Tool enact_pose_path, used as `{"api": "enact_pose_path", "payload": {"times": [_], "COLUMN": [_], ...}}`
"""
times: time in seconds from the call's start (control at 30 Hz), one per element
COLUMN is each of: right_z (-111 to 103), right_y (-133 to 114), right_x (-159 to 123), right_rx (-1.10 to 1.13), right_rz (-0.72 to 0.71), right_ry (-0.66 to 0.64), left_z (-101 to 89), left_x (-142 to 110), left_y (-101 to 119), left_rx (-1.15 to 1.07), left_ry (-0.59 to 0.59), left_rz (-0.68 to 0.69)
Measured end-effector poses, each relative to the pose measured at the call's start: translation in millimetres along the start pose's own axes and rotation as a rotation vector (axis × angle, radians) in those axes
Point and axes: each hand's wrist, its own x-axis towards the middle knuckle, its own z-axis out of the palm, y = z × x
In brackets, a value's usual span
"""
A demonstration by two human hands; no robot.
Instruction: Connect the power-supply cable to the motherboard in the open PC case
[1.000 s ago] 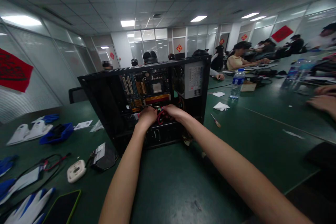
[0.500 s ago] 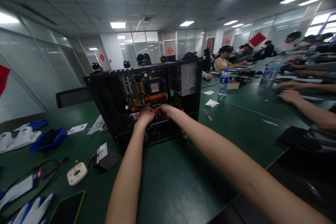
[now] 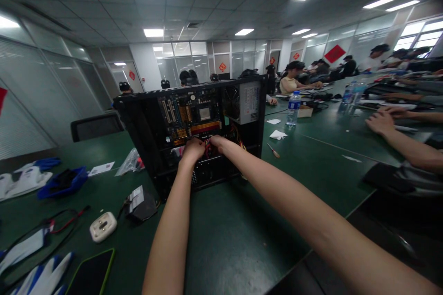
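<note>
An open black computer case (image 3: 138, 131) stands in front of me on the green table (image 3: 235, 230). Inside it are a motherboard (image 3: 185, 113) and, at upper right, a grey power supply (image 3: 249, 103). Both my hands reach into the case just below the motherboard. My left hand (image 3: 194, 149) is closed, its fingertips at red cables (image 3: 208, 150). Close beside it, my right hand (image 3: 218, 144) is closed on the same red cables. The fingertips and the cable ends are too small and dark to make out.
To the left lie a blue tray (image 3: 67, 183), a black part with a label (image 3: 140, 205), a white case (image 3: 103, 227), a phone (image 3: 90, 273) and gloves (image 3: 48, 276). On the right are a water bottle (image 3: 293, 108), a screwdriver (image 3: 273, 150) and another person's hands (image 3: 382, 122).
My hands stay at the red cables with hardly any movement. The view has shifted slightly. At the right, the other person's hands have come closer together.
</note>
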Motion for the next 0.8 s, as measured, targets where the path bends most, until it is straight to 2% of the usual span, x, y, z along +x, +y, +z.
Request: {"api": "enact_pose_path", "payload": {"times": [0.23,0.43,0.57,0.7,0.8], "right_z": [2.0,-3.8,-25.6,-46.8,-48.8], "right_y": [-5.4,-7.4,-4.6,2.5,7.1], "right_x": [6.6,6.0,-0.9,-5.6,-6.3], "right_rx": [-0.011,-0.133,-0.317,-0.565,-0.708], "right_rz": [0.067,0.018,-0.069,-0.244,-0.365], "right_ry": [0.039,0.005,-0.03,0.084,0.119], "left_z": [1.6,-1.3,-3.1,-4.0,-4.6], "left_x": [4.8,4.3,0.4,-2.6,-7.7], "left_y": [-3.1,-5.0,-3.2,2.3,10.4], "left_rx": [0.0,0.0,-0.006,0.002,0.05], "left_ry": [0.024,0.047,0.057,0.137,0.184], "left_rz": [0.004,0.016,0.038,0.03,0.001]}}
